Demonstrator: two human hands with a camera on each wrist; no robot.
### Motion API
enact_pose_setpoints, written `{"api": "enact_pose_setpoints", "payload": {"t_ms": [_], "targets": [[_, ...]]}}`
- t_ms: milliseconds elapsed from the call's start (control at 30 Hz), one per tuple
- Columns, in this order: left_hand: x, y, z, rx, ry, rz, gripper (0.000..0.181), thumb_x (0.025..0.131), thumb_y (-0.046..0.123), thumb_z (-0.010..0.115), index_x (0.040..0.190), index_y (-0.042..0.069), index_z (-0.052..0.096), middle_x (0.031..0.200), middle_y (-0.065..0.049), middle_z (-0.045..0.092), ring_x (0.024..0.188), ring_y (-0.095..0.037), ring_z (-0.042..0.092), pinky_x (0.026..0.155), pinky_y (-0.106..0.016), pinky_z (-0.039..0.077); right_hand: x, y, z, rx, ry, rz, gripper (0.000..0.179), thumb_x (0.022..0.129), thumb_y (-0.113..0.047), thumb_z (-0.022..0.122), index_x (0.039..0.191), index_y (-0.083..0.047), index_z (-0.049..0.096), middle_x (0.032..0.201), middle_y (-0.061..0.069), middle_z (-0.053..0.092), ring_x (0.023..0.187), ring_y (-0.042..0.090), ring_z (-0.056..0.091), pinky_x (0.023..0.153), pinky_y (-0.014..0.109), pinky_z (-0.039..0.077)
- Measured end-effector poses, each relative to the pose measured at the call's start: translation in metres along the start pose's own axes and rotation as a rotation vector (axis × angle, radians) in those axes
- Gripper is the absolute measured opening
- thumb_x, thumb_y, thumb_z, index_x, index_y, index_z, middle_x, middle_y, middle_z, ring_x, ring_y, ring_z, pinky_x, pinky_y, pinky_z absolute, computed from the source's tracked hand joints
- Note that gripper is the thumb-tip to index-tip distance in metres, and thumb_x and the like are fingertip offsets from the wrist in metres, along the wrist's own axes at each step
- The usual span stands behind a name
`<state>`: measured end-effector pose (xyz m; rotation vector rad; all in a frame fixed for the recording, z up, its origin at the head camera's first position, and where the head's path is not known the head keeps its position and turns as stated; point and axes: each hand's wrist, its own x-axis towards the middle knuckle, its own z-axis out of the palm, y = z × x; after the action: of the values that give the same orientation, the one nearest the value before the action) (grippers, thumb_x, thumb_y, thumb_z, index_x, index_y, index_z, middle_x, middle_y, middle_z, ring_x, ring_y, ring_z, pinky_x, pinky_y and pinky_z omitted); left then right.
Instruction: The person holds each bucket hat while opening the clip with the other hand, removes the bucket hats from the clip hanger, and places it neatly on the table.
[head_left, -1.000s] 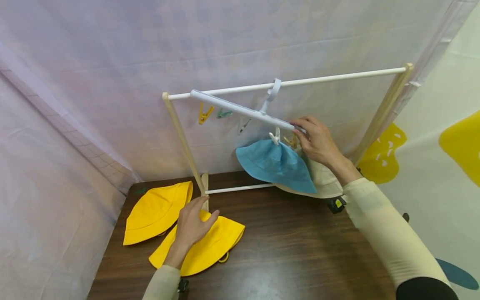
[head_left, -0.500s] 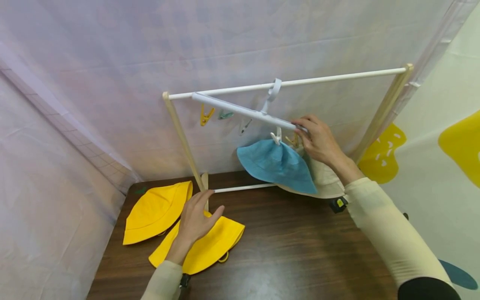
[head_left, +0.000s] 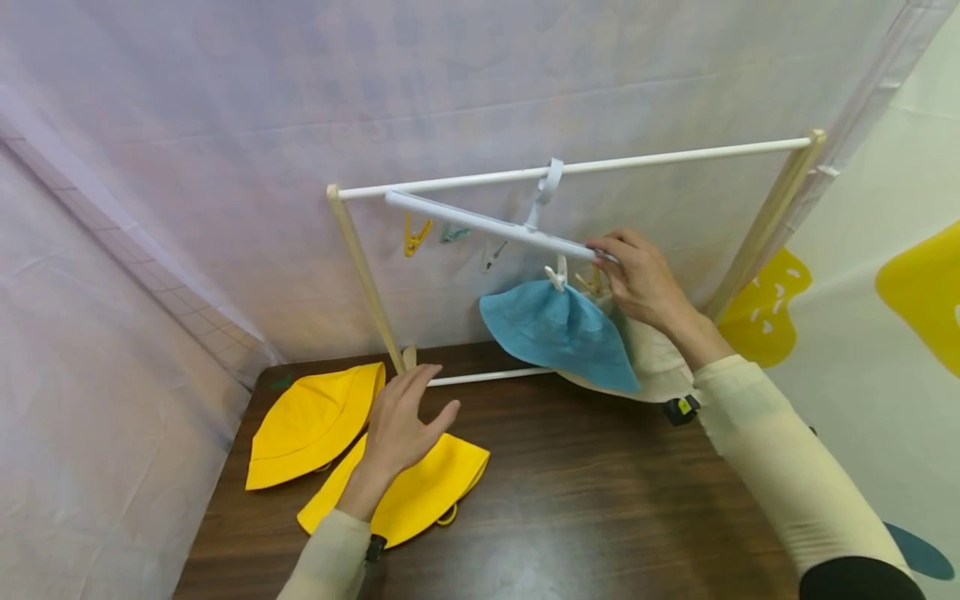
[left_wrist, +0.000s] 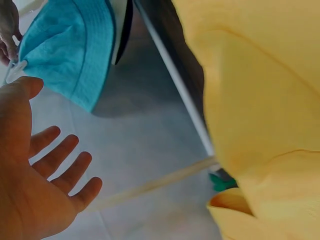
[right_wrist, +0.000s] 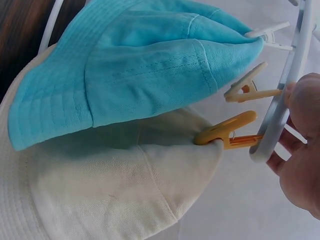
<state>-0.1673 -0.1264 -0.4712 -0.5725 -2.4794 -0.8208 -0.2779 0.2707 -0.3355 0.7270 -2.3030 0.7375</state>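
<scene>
My right hand [head_left: 641,279] pinches the lower right end of a pale grey clip hanger [head_left: 487,223], which tilts down on its hook. From its right half hangs a blue bucket hat [head_left: 558,329], its crown held by a white clothespin [right_wrist: 270,34]. An orange clothespin [right_wrist: 227,134] grips a cream hat [right_wrist: 125,190] behind it; between them a tan clothespin [right_wrist: 250,90] hangs unused. Toward the left end dangle a yellow clothespin [head_left: 415,237] and a green one [head_left: 454,234]. With fingers spread, my left hand [head_left: 397,429] hovers above a yellow hat [head_left: 442,483], holding nothing.
The hanger's hook loops over the top bar [head_left: 675,157] of a rack with wooden side posts. Another yellow hat [head_left: 311,425] lies at the left on the dark wood table [head_left: 600,500]. Pale cloth [head_left: 225,83] hangs behind the rack.
My left hand has moved up and to the right over the yellow hat. My right hand stays on the hanger, which has shifted slightly rightward with its hats.
</scene>
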Motion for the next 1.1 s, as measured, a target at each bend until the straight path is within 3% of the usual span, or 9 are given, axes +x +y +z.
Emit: {"api": "enact_pose_setpoints", "payload": {"t_ms": [267,433,733,900,1100], "targets": [[0.021,0.014,-0.004,0.0,0.048,0.098,0.061,0.098,0.036,0.087,0.15,0.01,0.069,0.146,-0.015,0.075,0.134,-0.039,0.073,0.113,-0.063,0.059,-0.001,0.0,-0.002,-0.013,0.029,-0.02,0.024,0.107,0.002,0.07,0.129,0.002,0.079,0.113,0.024,0.074,0.091,0.038,0.066,0.079,0.04,0.045],[0.039,0.022,-0.006,0.013,0.083,0.165,0.059,0.098,0.035,0.086,0.149,0.008,0.07,0.145,-0.015,0.076,0.134,-0.039,0.073,0.117,-0.06,0.058,-0.001,0.0,-0.004,-0.027,0.028,-0.026,0.025,0.106,0.004,0.07,0.129,0.004,0.079,0.112,0.025,0.073,0.089,0.037,0.064,0.078,0.037,0.044],[0.084,0.041,-0.017,-0.019,0.129,0.251,0.055,0.101,0.029,0.083,0.148,0.004,0.07,0.145,-0.019,0.075,0.133,-0.039,0.073,0.116,-0.054,0.061,-0.001,0.001,-0.006,-0.05,0.024,-0.042,0.023,0.106,0.005,0.069,0.128,0.007,0.078,0.11,0.026,0.071,0.089,0.038,0.062,0.077,0.04,0.044],[0.115,0.052,-0.028,-0.045,0.212,0.349,0.05,0.099,0.021,0.084,0.142,-0.001,0.072,0.14,-0.021,0.076,0.13,-0.039,0.073,0.115,-0.052,0.061,-0.001,0.002,-0.007,-0.049,0.034,-0.051,0.023,0.106,0.005,0.07,0.127,0.006,0.078,0.11,0.025,0.071,0.089,0.038,0.063,0.077,0.04,0.044],[0.145,0.062,-0.041,0.016,0.27,0.446,0.046,0.1,0.019,0.083,0.139,-0.003,0.073,0.138,-0.021,0.076,0.132,-0.039,0.07,0.12,-0.049,0.057,-0.001,0.003,-0.007,-0.044,0.05,-0.065,0.022,0.105,0.006,0.07,0.126,0.006,0.079,0.109,0.025,0.072,0.089,0.038,0.063,0.078,0.04,0.045]]}}
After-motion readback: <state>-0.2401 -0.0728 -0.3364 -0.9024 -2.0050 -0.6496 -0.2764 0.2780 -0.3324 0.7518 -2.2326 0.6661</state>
